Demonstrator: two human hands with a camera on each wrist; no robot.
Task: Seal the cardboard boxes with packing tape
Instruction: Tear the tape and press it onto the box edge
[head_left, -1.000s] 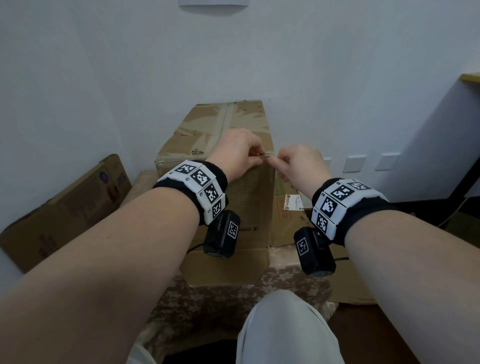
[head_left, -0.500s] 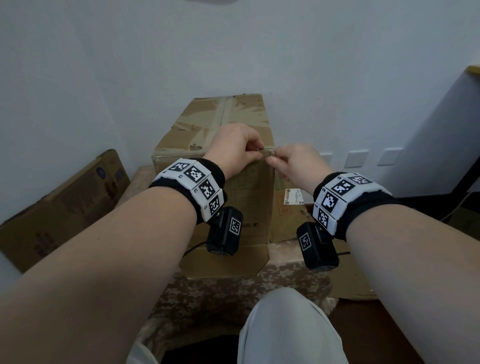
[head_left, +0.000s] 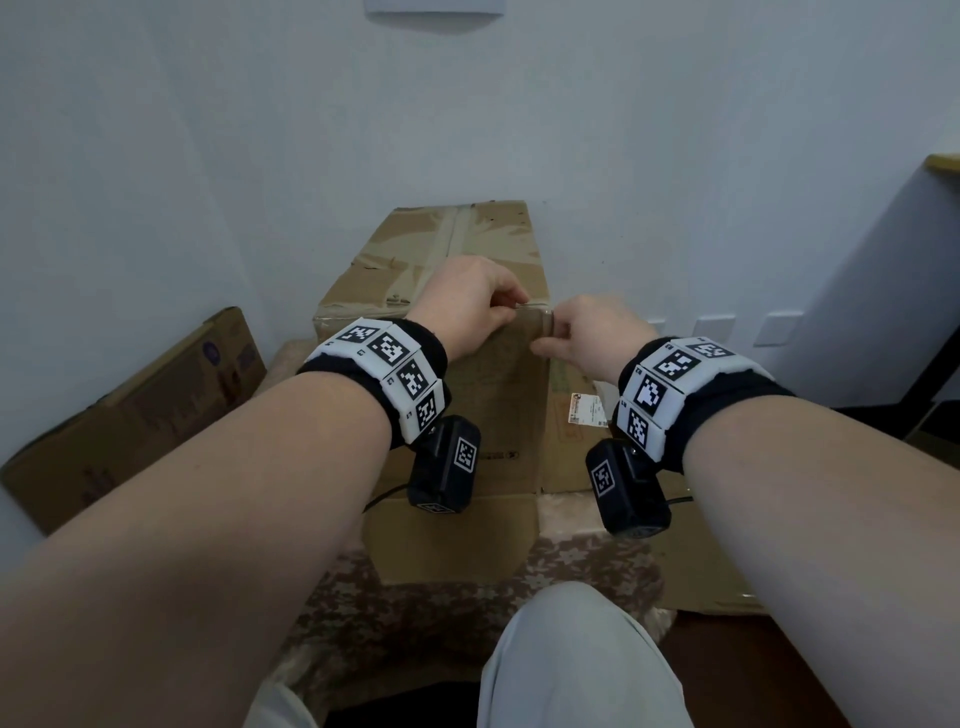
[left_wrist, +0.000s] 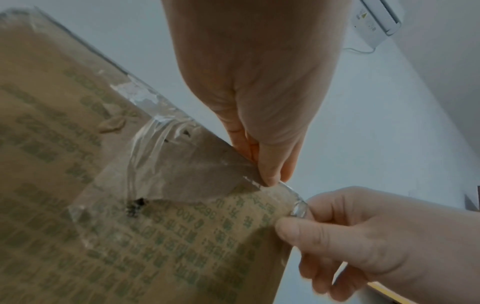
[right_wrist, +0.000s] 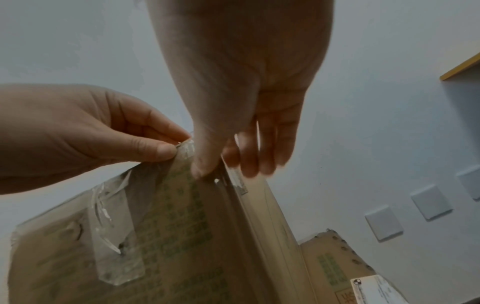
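A tall brown cardboard box (head_left: 457, 270) stands on end in front of me, old clear tape running along its top seam. At its near top right corner both hands hold a strip of clear packing tape (head_left: 535, 312). My left hand (head_left: 514, 309) pinches the tape (left_wrist: 187, 174) at the top edge between thumb and forefinger (left_wrist: 270, 174). My right hand (head_left: 550, 338) pinches the crumpled tape end (left_wrist: 298, 209) right at the corner. In the right wrist view its thumb (right_wrist: 202, 166) lies on the printed front face and its fingers (right_wrist: 254, 164) reach behind the side edge.
A flattened carton (head_left: 130, 415) leans on the left wall. A second box (head_left: 571, 405) with a white label stands behind on the right. The boxes rest on a camouflage-patterned cloth (head_left: 467, 597). My knee (head_left: 571, 660) is below; a desk edge (head_left: 945, 161) is far right.
My hands have drawn slightly apart along the box's top edge, so a short stretch of tape shows between them. The box has not moved.
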